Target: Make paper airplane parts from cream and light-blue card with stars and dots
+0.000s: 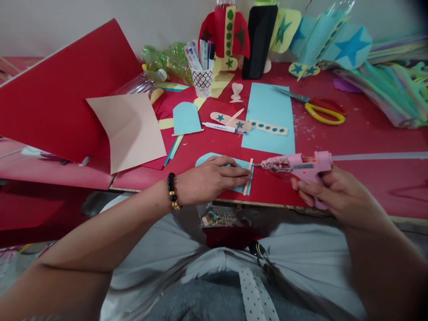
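Note:
My left hand [219, 177] lies over a light blue paper piece [209, 158] near the table's front edge, its fingers stretched out and pressing down. A thin pale strip [248, 178] runs along the right end of that paper, under or beside my fingertips. In my right hand [329, 191] is a pink hot glue gun [302, 166], my fingers wrapped around its handle. Its nozzle points left, right by the strip; whether it touches cannot be made out. A long translucent glue stick [377, 156] sticks out of the gun's back.
Behind lie a rounded blue paper piece [186, 117], a blue sheet [267, 98], a white marker [220, 127] and yellow-handled scissors [323, 113]. A pen cup [202, 81] stands farther back, near paper-covered bottles [224, 35] and a black phone [259, 42]. Red board [76, 89] leans at left.

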Demonstrator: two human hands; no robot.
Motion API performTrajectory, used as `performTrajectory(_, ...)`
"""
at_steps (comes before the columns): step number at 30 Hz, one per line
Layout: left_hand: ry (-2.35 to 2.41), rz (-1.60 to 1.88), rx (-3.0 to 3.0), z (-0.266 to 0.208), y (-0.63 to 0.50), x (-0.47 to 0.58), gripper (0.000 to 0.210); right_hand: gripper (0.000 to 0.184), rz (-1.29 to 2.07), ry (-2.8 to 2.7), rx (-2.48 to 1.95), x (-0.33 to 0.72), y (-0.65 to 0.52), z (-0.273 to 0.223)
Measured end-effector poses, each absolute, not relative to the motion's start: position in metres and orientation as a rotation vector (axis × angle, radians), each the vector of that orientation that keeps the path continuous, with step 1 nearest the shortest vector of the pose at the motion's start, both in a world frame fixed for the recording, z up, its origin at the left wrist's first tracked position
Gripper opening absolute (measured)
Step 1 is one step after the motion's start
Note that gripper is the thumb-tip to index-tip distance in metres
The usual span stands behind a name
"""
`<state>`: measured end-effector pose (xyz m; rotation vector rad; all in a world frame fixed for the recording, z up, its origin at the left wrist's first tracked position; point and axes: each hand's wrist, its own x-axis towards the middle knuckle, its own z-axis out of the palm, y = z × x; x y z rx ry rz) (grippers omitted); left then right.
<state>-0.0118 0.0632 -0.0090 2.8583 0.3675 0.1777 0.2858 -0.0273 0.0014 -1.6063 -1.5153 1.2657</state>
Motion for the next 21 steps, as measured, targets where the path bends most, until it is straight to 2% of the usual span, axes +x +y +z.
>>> performTrajectory(9,0.362,0.163,2.877,-0.0095,0.0633,-0.0122,0.053,0.036,1.245,-1.497,-1.607,0.2833,-0.0267,0.0022)
performTrajectory(21,0.371,0.182,2.880,-0.0095,0.0634,-0.0123,0.051,0.035,1.267,-1.520,-1.594,0.2837,-0.0286,0.0033)
